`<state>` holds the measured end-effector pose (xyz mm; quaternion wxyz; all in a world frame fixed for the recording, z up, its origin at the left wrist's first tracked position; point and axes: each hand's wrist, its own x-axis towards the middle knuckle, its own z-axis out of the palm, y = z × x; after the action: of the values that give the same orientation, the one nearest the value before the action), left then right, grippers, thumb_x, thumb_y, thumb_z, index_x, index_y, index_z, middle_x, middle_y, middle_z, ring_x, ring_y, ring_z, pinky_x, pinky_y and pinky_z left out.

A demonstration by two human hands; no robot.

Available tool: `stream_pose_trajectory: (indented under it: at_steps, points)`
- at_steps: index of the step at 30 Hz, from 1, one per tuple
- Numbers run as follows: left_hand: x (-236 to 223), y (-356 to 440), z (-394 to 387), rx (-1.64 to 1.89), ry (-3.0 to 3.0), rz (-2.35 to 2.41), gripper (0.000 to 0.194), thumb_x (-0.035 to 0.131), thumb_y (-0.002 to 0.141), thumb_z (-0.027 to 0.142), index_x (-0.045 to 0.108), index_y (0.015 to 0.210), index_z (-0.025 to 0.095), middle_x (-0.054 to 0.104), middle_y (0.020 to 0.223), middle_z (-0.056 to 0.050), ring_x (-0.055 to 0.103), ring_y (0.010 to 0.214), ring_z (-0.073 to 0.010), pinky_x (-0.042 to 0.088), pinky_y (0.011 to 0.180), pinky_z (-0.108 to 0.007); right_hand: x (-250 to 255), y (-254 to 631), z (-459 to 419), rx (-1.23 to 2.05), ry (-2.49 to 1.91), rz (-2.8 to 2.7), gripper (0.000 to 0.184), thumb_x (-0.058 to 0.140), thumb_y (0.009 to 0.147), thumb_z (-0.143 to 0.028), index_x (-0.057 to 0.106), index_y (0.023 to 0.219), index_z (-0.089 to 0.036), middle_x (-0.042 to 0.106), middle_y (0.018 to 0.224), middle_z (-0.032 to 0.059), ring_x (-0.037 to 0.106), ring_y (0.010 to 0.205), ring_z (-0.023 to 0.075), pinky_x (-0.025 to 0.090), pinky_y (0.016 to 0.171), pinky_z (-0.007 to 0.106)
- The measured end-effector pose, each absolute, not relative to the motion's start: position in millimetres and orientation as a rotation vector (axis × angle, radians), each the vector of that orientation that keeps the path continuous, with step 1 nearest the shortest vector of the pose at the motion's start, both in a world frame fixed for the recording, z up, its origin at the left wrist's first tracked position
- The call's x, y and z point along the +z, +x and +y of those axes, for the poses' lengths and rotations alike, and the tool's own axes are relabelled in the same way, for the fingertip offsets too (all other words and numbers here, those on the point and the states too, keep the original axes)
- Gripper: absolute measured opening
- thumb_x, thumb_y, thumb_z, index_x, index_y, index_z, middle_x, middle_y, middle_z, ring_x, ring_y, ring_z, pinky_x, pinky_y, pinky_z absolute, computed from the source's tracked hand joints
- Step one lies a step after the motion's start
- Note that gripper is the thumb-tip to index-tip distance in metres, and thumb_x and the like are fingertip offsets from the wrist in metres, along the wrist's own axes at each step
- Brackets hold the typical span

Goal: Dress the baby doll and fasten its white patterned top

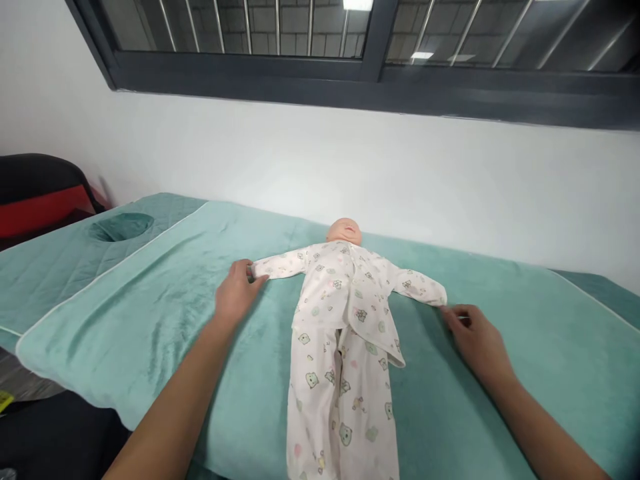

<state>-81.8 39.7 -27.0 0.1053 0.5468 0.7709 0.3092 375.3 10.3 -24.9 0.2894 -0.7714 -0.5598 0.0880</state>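
Plain white wall (250, 157) behind a green quilted bed (45, 243): limp cloth suits a light pinch

Below a wide window (240, 69) with a dark grey frame, a plush mint-green blanket (190, 300) covers most of the bed, stopping short of its left end, where an oval hole (123, 227) is cut in the padding. A smooth-headed, pinkish baby doll (344, 232) lies face up on the blanket, head near the bed's far edge, legs toward its near edge. It is dressed in a white cloth jacket (330, 283) printed with small bears and matching white trousers (315, 400), which run out of view at the bottom.

Both sleeves are spread wide. The left grip (236, 292), a bare hand, pinches the end of the sleeve (284, 264) toward the bed's left end. The right grip (477, 340), also bare, has its fingertips closed on the end of the other sleeve (419, 287); how hard either presses, I cannot tell.

By its look the cloth is thin, soft and light, so the sleeve ends make a sensible hold: a gentle tug should do, while a hard one could drag the jacket askew. Its lower right corner flares loose beside the trousers and would likely fold at a touch. The doll's head looks firm and rather slick; for any lifting, support beneath head and back would be surer than fabric.
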Motion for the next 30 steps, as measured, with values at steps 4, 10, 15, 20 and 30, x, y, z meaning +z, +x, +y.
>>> stream_pose_trajectory:
  at_steps: [4, 10, 15, 20, 30]
  points:
    - [-37, -89, 47, 0.721, 1.759, 2.359, 0.041, 0.053, 0.087, 0.048, 0.053, 0.121, 0.025, 0.065, 0.121, -0.009, 0.060, 0.111, -0.0299, 0.046, 0.078, -0.036, -28, 399, 33, 0.191, -2.182, -1.451, 0.052, 0.052, 0.076, -0.069, 0.063, 0.095, -0.022, 0.069, 0.094, 0.0094, 0.063, 0.080, 0.0263, 0.041, 0.064, 0.034]
    - [-34, -87, 58, 0.726, 1.680, 2.429, 0.036, 0.048, 0.090, 0.040, 0.052, 0.124, 0.029, 0.071, 0.108, -0.008, 0.065, 0.101, -0.0317, 0.045, 0.075, -0.037, -37, 399, 65, 0.165, -2.116, -1.582, 0.041, 0.050, 0.079, -0.063, 0.057, 0.080, -0.022, 0.066, 0.080, 0.0050, 0.058, 0.071, 0.0227, 0.038, 0.062, 0.032]
    - [-28, -89, 68, 0.932, 1.556, 2.487, 0.029, 0.047, 0.090, 0.030, 0.057, 0.117, 0.029, 0.070, 0.110, -0.006, 0.064, 0.102, -0.0292, 0.045, 0.075, -0.035, -41, 407, 88, 0.126, -2.044, -1.477, 0.033, 0.049, 0.080, -0.055, 0.053, 0.078, -0.023, 0.062, 0.077, 0.0053, 0.055, 0.073, 0.0225, 0.039, 0.065, 0.032]
    - [-31, -88, 67, 0.964, 1.488, 2.526, 0.035, 0.046, 0.089, 0.028, 0.057, 0.122, 0.028, 0.070, 0.111, -0.006, 0.064, 0.103, -0.0299, 0.047, 0.078, -0.038, -40, 408, 86, 0.071, -1.996, -1.255, 0.032, 0.055, 0.075, -0.053, 0.055, 0.078, -0.021, 0.062, 0.078, 0.0058, 0.056, 0.074, 0.0235, 0.041, 0.070, 0.035]
    - [-44, -78, 52, 0.819, 2.235, 2.397, 0.061, 0.041, 0.080, 0.007, 0.050, 0.139, 0.019, 0.045, 0.151, -0.009, 0.038, 0.140, -0.0245, 0.031, 0.114, -0.041, -33, 398, 73, 0.017, -1.920, -1.220, 0.037, 0.053, 0.080, -0.050, 0.058, 0.096, -0.017, 0.065, 0.091, 0.0114, 0.059, 0.079, 0.0224, 0.044, 0.074, 0.036]
